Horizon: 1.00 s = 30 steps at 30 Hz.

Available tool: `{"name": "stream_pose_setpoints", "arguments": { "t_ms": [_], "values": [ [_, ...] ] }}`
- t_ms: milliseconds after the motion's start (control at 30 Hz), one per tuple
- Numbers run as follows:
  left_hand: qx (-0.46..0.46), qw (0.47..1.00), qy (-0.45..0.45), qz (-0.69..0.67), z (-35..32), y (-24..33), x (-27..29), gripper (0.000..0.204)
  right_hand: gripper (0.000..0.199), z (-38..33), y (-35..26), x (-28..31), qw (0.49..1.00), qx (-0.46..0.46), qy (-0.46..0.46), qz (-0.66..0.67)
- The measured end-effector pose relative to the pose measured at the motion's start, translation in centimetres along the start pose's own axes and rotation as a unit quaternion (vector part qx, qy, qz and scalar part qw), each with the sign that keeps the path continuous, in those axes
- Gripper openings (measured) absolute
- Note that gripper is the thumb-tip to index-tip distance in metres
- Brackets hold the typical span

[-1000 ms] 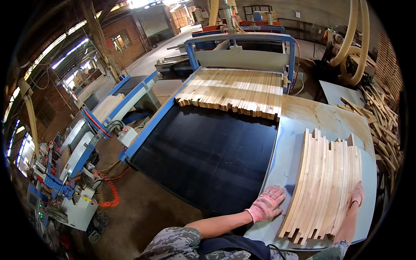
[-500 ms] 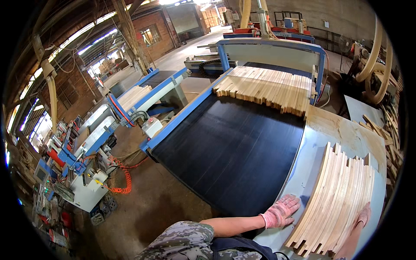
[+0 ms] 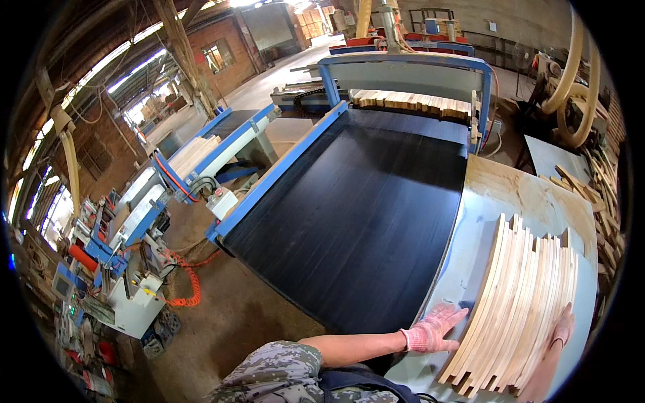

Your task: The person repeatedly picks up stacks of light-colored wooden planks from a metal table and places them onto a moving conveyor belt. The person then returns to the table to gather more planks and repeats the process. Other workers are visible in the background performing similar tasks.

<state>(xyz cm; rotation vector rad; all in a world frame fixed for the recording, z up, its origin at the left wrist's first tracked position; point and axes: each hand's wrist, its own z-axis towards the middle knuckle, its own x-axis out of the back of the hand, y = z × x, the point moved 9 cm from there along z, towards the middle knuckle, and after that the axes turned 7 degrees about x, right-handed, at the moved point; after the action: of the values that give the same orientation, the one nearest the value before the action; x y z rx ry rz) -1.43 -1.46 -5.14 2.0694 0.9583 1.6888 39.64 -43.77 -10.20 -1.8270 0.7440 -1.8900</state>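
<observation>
A row of pale wooden strips (image 3: 514,305) lies side by side on the light-coloured side table (image 3: 487,201), their ends uneven. My left hand (image 3: 433,329), in a pinkish knitted glove, is at the row's left side with fingers spread, the fingertips close to the outermost strip. Along the right side of the row rests my right hand (image 3: 563,328), gloved the same way, its fingers stretched out against or just beside the last strip; part of its palm is hard to make out. Neither hand grips anything.
A wide black conveyor belt (image 3: 349,221) with a blue side rail (image 3: 282,174) runs away to a blue-framed machine (image 3: 403,64). Under its frame sits another row of wooden strips (image 3: 410,102). Scrap wood (image 3: 584,191) is piled at right; a control machine (image 3: 134,302) stands left.
The strips on the belt have travelled away from me and now lie partly under the machine frame. My hands stay on either side of the near row, hardly moved.
</observation>
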Motion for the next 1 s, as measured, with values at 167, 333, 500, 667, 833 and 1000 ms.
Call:
{"name": "stream_pose_setpoints", "arguments": {
  "t_ms": [167,333,500,667,833,1000],
  "values": [
    [0.016,0.989,0.030,-0.147,2.6,0.3,0.3,0.100,0.095,-0.3,2.3,-0.9,0.995,-0.026,-0.053,0.086],
    [0.052,0.964,0.166,-0.201,2.7,-1.8,-1.2,0.096,0.087,-6.0,-3.9,-1.9,0.997,-0.020,-0.042,0.062],
    [0.006,0.976,0.177,-0.126,1.7,-5.6,1.5,0.097,0.080,-11.5,-8.7,-5.0,0.989,-0.007,-0.060,0.137],
    [0.010,0.967,0.252,-0.043,-4.2,-12.1,9.4,0.091,0.070,-18.3,-17.5,-8.1,0.995,0.017,-0.061,-0.071],
    [0.007,0.961,0.276,0.004,-9.5,-24.0,16.4,0.096,0.068,-27.5,-27.8,-14.0,0.991,0.076,-0.102,-0.029],
    [0.137,0.951,0.268,0.071,-18.2,-35.8,28.0,0.086,0.054,-38.8,-40.6,-24.2,0.963,0.123,-0.229,0.072]
  ]
}}
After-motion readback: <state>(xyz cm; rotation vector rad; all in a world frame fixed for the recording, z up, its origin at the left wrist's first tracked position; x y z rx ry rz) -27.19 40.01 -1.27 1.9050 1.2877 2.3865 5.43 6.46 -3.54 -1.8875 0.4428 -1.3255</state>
